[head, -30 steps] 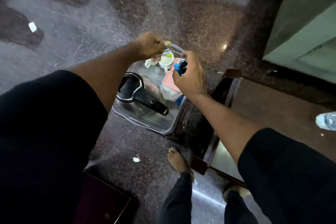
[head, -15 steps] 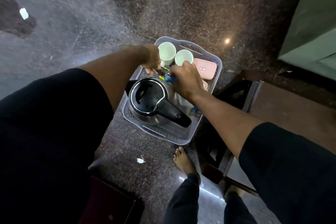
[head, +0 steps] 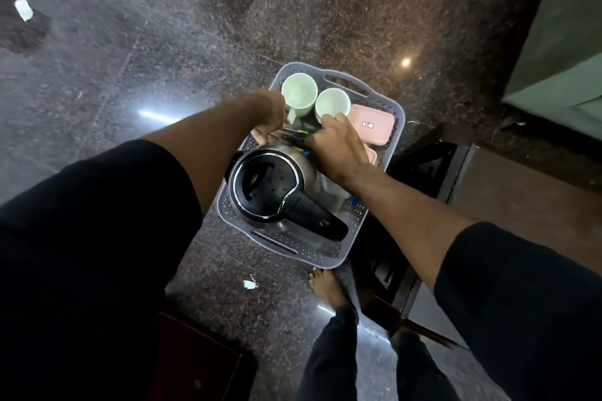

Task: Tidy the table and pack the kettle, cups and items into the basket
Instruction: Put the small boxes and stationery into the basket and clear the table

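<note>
Kettle [head: 272,187] of steel with a black lid stands in the near part of the grey basket [head: 395,140], and two white cups [head: 299,94] and a pink box [head: 371,124] are at the far end. Both hands reach between them: the left hand [head: 270,122] and the right hand [head: 337,143] have curled fingers on small dark items [head: 294,137], which I cannot identify. Basket rests on the speckled stone floor [head: 163,75].

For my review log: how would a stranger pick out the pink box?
Find the grey perforated basket on the speckled floor. In its far right corner, right of two white cups, lies the pink box. It alone is flat, pink and rectangular, with a small sticker on its lid.
</note>
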Action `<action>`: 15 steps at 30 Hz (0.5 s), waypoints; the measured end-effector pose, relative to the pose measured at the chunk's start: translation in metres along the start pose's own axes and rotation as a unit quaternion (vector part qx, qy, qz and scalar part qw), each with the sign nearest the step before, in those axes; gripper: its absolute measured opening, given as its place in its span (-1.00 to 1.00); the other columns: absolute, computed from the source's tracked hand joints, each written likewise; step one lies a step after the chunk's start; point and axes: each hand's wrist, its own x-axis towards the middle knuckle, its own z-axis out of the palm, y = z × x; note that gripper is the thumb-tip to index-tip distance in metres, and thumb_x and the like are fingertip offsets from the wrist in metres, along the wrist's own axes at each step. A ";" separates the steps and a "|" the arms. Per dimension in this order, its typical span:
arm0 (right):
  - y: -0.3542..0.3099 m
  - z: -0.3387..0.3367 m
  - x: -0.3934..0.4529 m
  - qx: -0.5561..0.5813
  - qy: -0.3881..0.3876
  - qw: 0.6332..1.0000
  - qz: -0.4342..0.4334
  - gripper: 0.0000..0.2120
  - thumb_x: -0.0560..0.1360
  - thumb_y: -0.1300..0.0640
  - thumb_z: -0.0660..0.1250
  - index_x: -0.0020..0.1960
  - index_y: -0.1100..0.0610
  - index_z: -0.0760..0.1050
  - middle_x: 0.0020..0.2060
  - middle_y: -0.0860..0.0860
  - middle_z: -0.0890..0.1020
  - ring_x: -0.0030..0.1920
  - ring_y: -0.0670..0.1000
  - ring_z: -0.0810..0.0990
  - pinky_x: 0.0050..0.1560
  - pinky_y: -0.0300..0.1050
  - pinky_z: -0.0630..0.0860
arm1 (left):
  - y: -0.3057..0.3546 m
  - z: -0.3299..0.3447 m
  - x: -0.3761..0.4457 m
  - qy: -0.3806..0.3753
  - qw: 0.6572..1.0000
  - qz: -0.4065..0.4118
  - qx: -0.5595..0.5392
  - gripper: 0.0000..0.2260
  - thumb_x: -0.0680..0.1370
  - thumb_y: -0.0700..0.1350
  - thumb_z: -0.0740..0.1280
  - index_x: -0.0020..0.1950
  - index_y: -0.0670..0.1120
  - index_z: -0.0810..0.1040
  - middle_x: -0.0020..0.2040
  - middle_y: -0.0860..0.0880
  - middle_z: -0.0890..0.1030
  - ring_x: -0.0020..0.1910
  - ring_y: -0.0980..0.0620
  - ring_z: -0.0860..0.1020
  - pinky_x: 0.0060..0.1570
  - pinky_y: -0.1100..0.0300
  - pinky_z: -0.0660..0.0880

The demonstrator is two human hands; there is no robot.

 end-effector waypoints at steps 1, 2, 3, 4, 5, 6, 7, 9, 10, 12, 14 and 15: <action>0.000 0.003 0.001 0.000 -0.001 1.000 -0.001 -0.89 0.43 0.15 0.38 -0.15 0.11 0.69 -0.32 0.09 0.63 -0.07 0.16 0.56 -0.08 0.01 0.30 | -0.003 0.004 0.007 0.009 1.000 -0.018 -0.016 -0.94 0.68 -0.22 0.28 0.02 -0.12 0.51 -0.38 -0.04 0.69 0.06 -0.07 0.64 0.18 -0.09 0.64; 0.000 0.005 0.001 -0.003 -0.003 1.000 -0.004 -0.88 0.44 0.15 0.37 -0.14 0.11 0.69 -0.30 0.09 0.65 -0.05 0.16 0.56 -0.06 0.00 0.28 | -0.002 0.007 0.009 0.027 1.000 -0.010 -0.002 -0.93 0.67 -0.19 0.30 0.05 -0.15 0.57 -0.19 -0.13 0.72 0.13 -0.10 0.64 0.20 -0.09 0.63; 0.001 0.008 0.003 -0.005 -0.007 1.000 -0.008 -0.86 0.46 0.15 0.35 -0.11 0.11 0.69 -0.27 0.08 0.67 -0.03 0.16 0.55 -0.05 0.00 0.28 | -0.001 0.008 0.009 0.046 0.997 -0.017 0.055 -0.87 0.65 -0.16 0.33 0.12 -0.18 0.63 -0.01 -0.20 0.71 0.17 -0.14 0.65 0.19 -0.06 0.61; 0.001 0.010 0.003 -0.004 -0.010 1.000 -0.010 -0.85 0.48 0.14 0.33 -0.08 0.10 0.69 -0.23 0.08 0.68 0.00 0.16 0.55 -0.03 0.00 0.28 | -0.002 0.007 0.010 0.082 0.993 -0.018 0.089 -0.81 0.63 -0.13 0.36 0.18 -0.18 0.66 0.12 -0.22 0.70 0.19 -0.19 0.65 0.16 -0.03 0.59; 0.001 0.011 0.004 0.001 -0.012 1.000 -0.010 -0.83 0.50 0.14 0.32 -0.04 0.09 0.69 -0.20 0.07 0.68 0.02 0.16 0.55 0.00 0.00 0.28 | -0.002 0.007 0.009 0.104 0.988 -0.016 0.109 -0.76 0.61 -0.11 0.38 0.23 -0.17 0.67 0.18 -0.21 0.69 0.20 -0.21 0.65 0.15 -0.01 0.58; 0.001 0.013 0.004 0.003 -0.016 1.000 -0.010 -0.82 0.52 0.13 0.30 0.00 0.08 0.68 -0.15 0.07 0.68 0.05 0.15 0.54 0.02 0.00 0.29 | -0.003 0.006 0.008 0.116 0.985 -0.010 0.128 -0.74 0.60 -0.10 0.39 0.25 -0.14 0.68 0.21 -0.19 0.68 0.20 -0.21 0.64 0.14 0.01 0.57; 0.001 0.015 0.004 0.001 -0.022 1.000 -0.011 -0.81 0.53 0.14 0.28 0.03 0.06 0.66 -0.10 0.05 0.67 0.08 0.15 0.53 0.04 0.00 0.29 | -0.003 0.004 0.005 0.115 0.983 -0.010 0.146 -0.73 0.59 -0.10 0.40 0.27 -0.12 0.68 0.21 -0.17 0.69 0.20 -0.20 0.64 0.14 0.02 0.57; 0.001 0.016 0.004 -0.004 -0.041 0.999 -0.018 -0.78 0.54 0.15 0.24 0.08 0.04 0.62 -0.02 0.02 0.67 0.15 0.13 0.52 0.08 0.00 0.29 | -0.004 0.004 0.004 0.130 0.981 -0.005 0.142 -0.72 0.58 -0.11 0.42 0.27 -0.11 0.69 0.20 -0.15 0.70 0.20 -0.18 0.65 0.18 0.01 0.59; 0.001 0.015 0.004 -0.006 -0.047 0.999 -0.021 -0.78 0.55 0.15 0.22 0.10 0.03 0.60 0.00 0.01 0.67 0.17 0.12 0.51 0.09 -0.01 0.28 | -0.005 0.004 0.004 0.130 0.980 -0.001 0.150 -0.72 0.58 -0.12 0.42 0.27 -0.12 0.69 0.20 -0.15 0.70 0.21 -0.18 0.65 0.20 0.00 0.60; -0.001 0.013 0.003 -0.005 -0.041 0.999 -0.021 -0.76 0.57 0.15 0.20 0.15 0.03 0.57 0.05 0.00 0.67 0.20 0.12 0.51 0.10 0.00 0.28 | -0.002 0.006 0.000 0.135 0.979 0.003 0.155 -0.72 0.57 -0.14 0.40 0.27 -0.11 0.69 0.22 -0.14 0.70 0.23 -0.19 0.64 0.24 -0.01 0.59; -0.002 0.011 0.002 0.005 -0.008 1.000 -0.017 -0.77 0.58 0.19 0.18 0.19 0.10 0.52 0.08 0.06 0.66 0.20 0.17 0.51 0.10 0.04 0.31 | -0.001 0.008 -0.003 0.134 0.978 0.011 0.162 -0.71 0.56 -0.12 0.38 0.26 -0.10 0.69 0.22 -0.14 0.69 0.23 -0.20 0.64 0.25 -0.01 0.59; -0.003 0.011 0.000 0.009 0.013 1.000 -0.014 -0.79 0.59 0.22 0.17 0.18 0.13 0.50 0.07 0.10 0.65 0.19 0.19 0.51 0.09 0.07 0.33 | -0.001 0.009 -0.005 0.128 0.978 0.012 0.166 -0.71 0.55 -0.12 0.38 0.25 -0.10 0.70 0.21 -0.15 0.69 0.22 -0.20 0.64 0.24 -0.01 0.59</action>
